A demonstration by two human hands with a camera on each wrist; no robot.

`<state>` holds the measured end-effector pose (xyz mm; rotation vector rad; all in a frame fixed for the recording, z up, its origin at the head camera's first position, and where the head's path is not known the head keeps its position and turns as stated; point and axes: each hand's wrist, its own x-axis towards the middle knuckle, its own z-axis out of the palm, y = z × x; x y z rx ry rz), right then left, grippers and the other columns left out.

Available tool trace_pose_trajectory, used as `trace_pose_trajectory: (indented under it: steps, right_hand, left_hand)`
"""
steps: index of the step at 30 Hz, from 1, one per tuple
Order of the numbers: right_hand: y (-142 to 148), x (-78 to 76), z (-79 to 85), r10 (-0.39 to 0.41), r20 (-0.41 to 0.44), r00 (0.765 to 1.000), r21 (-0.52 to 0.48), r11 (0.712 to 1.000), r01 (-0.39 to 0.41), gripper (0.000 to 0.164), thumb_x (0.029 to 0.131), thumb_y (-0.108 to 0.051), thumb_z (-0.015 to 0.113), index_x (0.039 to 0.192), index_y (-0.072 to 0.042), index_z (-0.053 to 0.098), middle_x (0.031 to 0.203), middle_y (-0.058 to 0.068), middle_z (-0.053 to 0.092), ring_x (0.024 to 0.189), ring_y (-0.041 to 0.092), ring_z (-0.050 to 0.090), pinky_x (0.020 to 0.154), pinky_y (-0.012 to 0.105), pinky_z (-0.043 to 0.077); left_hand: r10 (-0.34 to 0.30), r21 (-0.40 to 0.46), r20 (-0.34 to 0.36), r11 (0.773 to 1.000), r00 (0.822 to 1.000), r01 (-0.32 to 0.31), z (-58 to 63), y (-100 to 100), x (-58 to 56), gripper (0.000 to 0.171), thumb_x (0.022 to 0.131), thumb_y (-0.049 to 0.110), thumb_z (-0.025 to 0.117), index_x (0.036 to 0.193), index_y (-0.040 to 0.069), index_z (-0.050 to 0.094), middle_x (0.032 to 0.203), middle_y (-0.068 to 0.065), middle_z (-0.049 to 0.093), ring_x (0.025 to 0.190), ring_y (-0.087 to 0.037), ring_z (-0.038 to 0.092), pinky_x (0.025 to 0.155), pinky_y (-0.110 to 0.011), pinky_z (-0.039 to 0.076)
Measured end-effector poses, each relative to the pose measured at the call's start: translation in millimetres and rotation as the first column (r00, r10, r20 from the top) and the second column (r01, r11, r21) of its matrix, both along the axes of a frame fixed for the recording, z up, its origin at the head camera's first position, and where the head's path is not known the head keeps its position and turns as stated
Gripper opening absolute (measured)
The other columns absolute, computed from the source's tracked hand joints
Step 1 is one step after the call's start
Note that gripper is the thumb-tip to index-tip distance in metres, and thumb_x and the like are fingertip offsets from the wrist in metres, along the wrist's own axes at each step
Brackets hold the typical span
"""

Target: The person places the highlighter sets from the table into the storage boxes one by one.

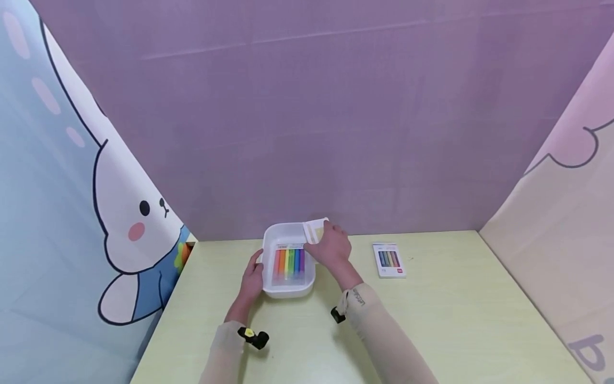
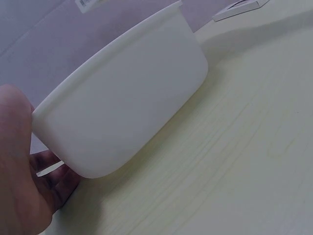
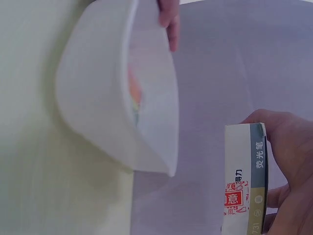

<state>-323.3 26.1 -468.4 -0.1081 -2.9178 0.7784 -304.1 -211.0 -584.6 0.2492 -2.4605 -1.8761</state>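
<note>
Small white box (image 3: 237,181) is up in the R grip (image 1: 332,245), by the far R corner of the white tub (image 1: 288,292), w/ a gap b/w box & rim in the R wrist view. R grip's thumb & fingers bend round it, as wide as the box. L grip (image 1: 251,277) holds the tub's L side, nearly closed on the wall.

Could go wrong: box might bump the rim if it moves in too low. Might slip if the R fingers go loose. Tub could tip if L grip pulls up on its side. Pen pack (image 1: 289,264) lies in the tub, so a thing dropped on it might land crooked.

Count: 1 tub, 1 box in R grip, 1 pen pack w/ approx. 6 or 7 colour strips (too small to be sure), 1 flat box (image 1: 389,260) on the table (image 1: 455,320), well apart on the R. 2 grips. 2 black gadgets (image 1: 254,338), 1 per wrist. 1 bunny cloth (image 1: 120,240) on L, 1 purple cloth (image 1: 307,117) at back.
</note>
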Motion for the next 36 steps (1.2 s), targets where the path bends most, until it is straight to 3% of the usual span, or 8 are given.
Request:
trace_pose_trajectory:
  steps: [10, 19, 28, 36]
  right_hand:
    - [-28.1, 1.9, 7.9, -0.005, 0.043, 0.999, 0.039, 0.999, 0.003, 0.098, 0.07, -0.06, 0.075, 0.147, -0.01, 0.04, 0.131, 0.017, 0.052, 0.115, 0.033, 0.049, 0.082, 0.046, 0.049]
    - [-55.9, 1.6, -3.9, 0.003, 0.031, 1.0, 0.05, 0.999, -0.004, 0.096, 0.068, -0.065, 0.073, 0.141, -0.009, 0.046, 0.121, 0.015, 0.056, 0.107, 0.03, 0.052, 0.073, 0.042, 0.051]
    - [-76.8, -1.4, -11.6, 0.037, 0.03, 0.999, 0.071, 0.997, -0.039, 0.092, 0.068, -0.067, 0.071, 0.136, -0.009, 0.05, 0.117, 0.012, 0.057, 0.103, 0.03, 0.052, 0.069, 0.041, 0.05]
    - [-82.5, 4.0, -20.3, 0.028, 0.06, 0.998, 0.098, 0.995, -0.033, 0.091, 0.068, -0.067, 0.072, 0.135, -0.011, 0.05, 0.113, 0.01, 0.057, 0.102, 0.029, 0.052, 0.067, 0.04, 0.05]
  left_hand:
    - [0.004, 0.008, -0.002, 1.0, 1.0, -0.003, -2.1, -1.0, -0.3, 0.047, 0.105, 0.021, 0.032, 0.152, 0.025, 0.032, 0.134, -0.022, 0.048, 0.114, -0.036, 0.051, 0.093, -0.051, 0.045]
    - [-0.016, -0.007, -0.061, 1.0, 0.998, 0.015, -3.9, -1.2, -0.6, 0.045, 0.105, 0.02, 0.033, 0.151, 0.021, 0.034, 0.132, -0.026, 0.051, 0.112, -0.038, 0.054, 0.09, -0.049, 0.047]
    - [-0.014, -0.022, -0.057, 1.0, 0.998, 0.013, 0.3, -7.0, -3.8, 0.045, 0.106, 0.023, 0.032, 0.151, 0.025, 0.034, 0.135, -0.025, 0.049, 0.117, -0.038, 0.052, 0.094, -0.052, 0.045]
    - [-0.013, -0.007, -0.074, 1.0, 0.997, 0.012, -6.3, -2.7, 1.1, 0.045, 0.104, 0.018, 0.034, 0.15, 0.021, 0.037, 0.131, -0.026, 0.052, 0.114, -0.038, 0.053, 0.093, -0.051, 0.045]
